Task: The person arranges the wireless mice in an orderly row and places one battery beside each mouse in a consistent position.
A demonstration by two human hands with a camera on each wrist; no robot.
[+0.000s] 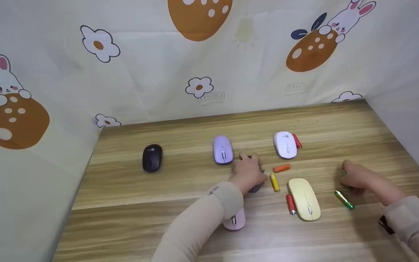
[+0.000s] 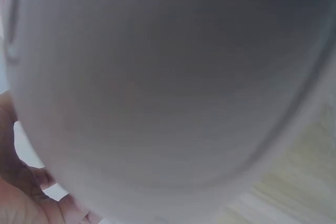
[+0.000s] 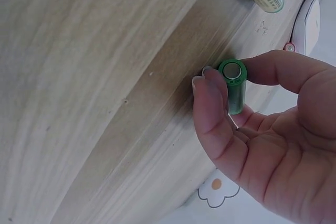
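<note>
My left hand grips a dark grey computer mouse, covering most of it. In the left wrist view a large, blurred pale surface hides that mouse, and only part of the hand shows at lower left. At the right of the table my right hand pinches a green battery between thumb and fingers, its flat end facing the right wrist camera. A second green battery lies on the wood beside that hand. Left of it sits a yellow mouse, a red battery against its side.
Near the left hand are a purple mouse, an orange battery and a yellow battery. A pink mouse lies partly under the left sleeve. A white mouse touches a red battery. A black mouse stands far left.
</note>
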